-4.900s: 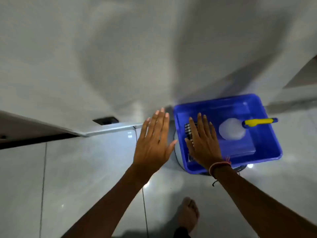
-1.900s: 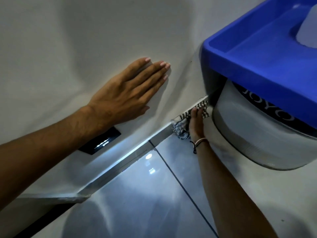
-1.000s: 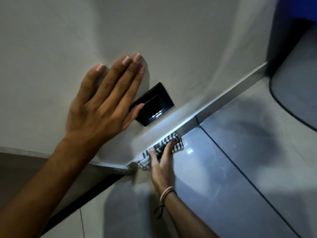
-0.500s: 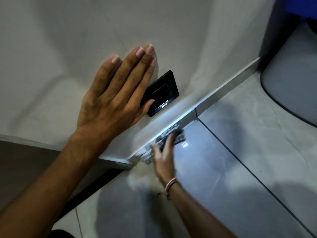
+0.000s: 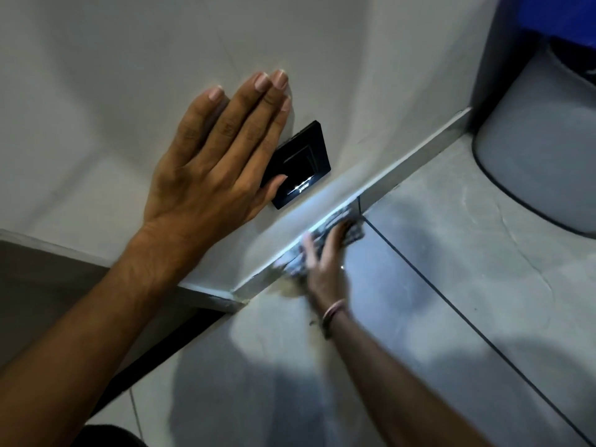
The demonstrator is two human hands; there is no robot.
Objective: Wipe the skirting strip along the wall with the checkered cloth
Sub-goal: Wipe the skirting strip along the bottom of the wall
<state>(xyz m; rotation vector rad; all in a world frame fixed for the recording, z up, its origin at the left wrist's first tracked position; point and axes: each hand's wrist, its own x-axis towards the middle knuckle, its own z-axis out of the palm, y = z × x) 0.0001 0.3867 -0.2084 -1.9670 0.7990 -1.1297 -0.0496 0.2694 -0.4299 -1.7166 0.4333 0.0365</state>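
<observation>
Left hand (image 5: 213, 162) spread wide and flat on the white wall (image 5: 96, 75), black wall plate (image 5: 301, 166) at its thumb, blurred right hand (image 5: 322, 259) pressing the checkered cloth (image 5: 350, 229) against the skirting strip (image 5: 416, 156) at floor (image 5: 451, 269) level, grey bin (image 5: 541, 162) far right

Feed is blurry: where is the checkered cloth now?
Head view, centre-right: checkered cloth is under the right hand, pressed against the skirting strip, below the black wall plate.
</observation>
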